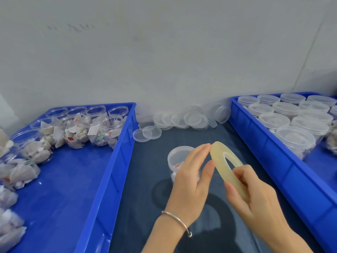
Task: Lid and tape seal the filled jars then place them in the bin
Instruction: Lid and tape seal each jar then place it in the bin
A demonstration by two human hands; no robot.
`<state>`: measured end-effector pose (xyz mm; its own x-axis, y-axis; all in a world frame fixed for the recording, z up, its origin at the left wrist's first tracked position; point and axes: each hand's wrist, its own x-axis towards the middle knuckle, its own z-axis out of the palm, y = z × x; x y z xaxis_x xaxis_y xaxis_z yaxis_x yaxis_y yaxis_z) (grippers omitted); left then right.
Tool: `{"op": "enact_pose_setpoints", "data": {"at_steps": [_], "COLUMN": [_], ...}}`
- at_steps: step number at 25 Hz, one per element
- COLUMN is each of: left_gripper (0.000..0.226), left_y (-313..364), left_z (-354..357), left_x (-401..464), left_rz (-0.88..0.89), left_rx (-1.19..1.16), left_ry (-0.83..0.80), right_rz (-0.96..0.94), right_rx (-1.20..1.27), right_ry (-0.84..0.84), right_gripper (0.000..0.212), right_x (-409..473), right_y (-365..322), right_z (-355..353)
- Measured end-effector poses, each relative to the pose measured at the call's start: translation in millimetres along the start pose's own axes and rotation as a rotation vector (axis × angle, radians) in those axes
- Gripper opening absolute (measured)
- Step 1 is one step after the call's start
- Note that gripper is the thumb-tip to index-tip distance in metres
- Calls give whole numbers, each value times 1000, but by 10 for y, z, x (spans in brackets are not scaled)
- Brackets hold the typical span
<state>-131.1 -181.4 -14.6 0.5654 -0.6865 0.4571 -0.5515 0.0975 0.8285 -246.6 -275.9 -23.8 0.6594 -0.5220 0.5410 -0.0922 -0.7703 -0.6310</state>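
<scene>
A yellowish roll of clear tape is held up over the dark table. My right hand grips its lower part, with the thumb hooked through the hole. My left hand touches the roll's top edge with its fingertips, thumb close to the rim. Behind my left hand stands a lidded clear jar filled with sachets, partly hidden. Lidded jars fill the blue bin on the right. Filled jars without lids stand in the blue bin on the left.
Loose clear lids lie piled along the back wall between the bins, two of them nearer the left bin. Loose sachets lie at the left bin's near end. A bracelet circles my left wrist.
</scene>
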Motion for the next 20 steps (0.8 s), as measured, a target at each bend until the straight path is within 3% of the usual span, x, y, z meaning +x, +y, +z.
{"op": "enact_pose_setpoints", "data": {"at_steps": [4,11,14,17,20], "left_gripper": [38,16,3,17,15], "left_y": [17,-67,-47,-17,-12], "left_z": [-92,-199,-234,-242,-270], "left_x": [84,61,85,91,84], "left_rz": [-26,-48,-60,-42,-115], "left_rx": [-127,-303,-275,-80,-192], "left_ry": [47,217,213,197,142], "right_rz": [-131,-303,-349,-316,-294], "right_rx": [-65,-159,-179,-232,-345], "right_ry": [-45,-53,-67,-51,-54], "right_gripper": [16,21,22,22,31], "right_x": [8,1,7,26,49], "right_y": [-22,-39,-41,-38,-32], "right_z": [-53,-56,-69,-82,-85]}}
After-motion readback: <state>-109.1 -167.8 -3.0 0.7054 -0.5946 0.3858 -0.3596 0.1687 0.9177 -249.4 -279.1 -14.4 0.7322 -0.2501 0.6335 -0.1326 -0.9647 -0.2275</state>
